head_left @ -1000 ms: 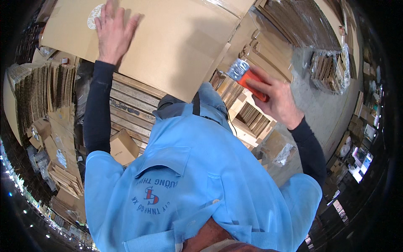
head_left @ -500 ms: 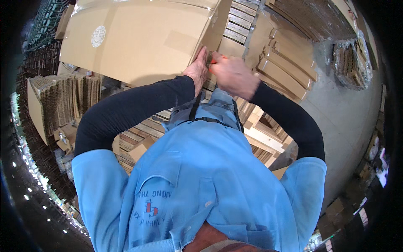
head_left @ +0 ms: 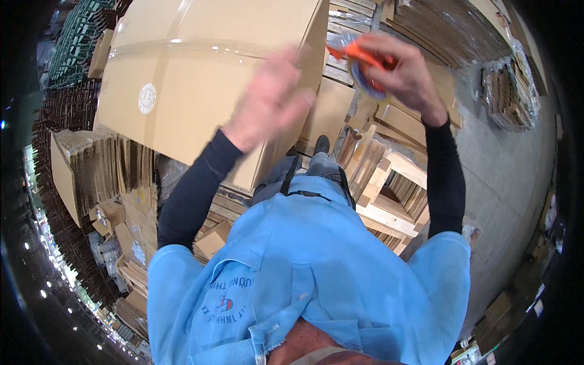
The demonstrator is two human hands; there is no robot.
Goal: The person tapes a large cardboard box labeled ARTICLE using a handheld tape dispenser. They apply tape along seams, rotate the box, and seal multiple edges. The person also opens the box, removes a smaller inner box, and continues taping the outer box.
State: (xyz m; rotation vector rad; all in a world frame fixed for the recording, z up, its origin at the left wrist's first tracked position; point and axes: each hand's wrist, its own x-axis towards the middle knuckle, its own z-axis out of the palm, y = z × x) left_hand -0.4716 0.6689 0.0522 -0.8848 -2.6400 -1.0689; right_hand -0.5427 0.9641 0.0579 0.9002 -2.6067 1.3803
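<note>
A large cardboard box (head_left: 194,79) lies in front of me at the upper left, with strips of clear tape (head_left: 152,91) across its top and a round white printed mark. Over its right edge hovers my left hand (head_left: 267,103), blurred by motion, thumb apart from the fingers and nothing in it. I cannot tell whether it touches the board. My right hand (head_left: 404,76) grips an orange tape dispenser (head_left: 347,52) to the right of the box. A roll of tape (head_left: 368,85) hangs below its handle, partly behind my fingers.
Wooden frames (head_left: 395,191) and pallet slats (head_left: 344,36) lie right of the box. Stacked flat cardboard (head_left: 444,30) stands at the far right, with a wrapped bundle (head_left: 511,94) beside it. More folded cartons (head_left: 103,170) stand left; dark metal racks (head_left: 61,115) line that side.
My right hand with the tape dispenser has moved up and right, off the box's corner. My left hand has come away from that edge and opened. More of the box top shows now.
</note>
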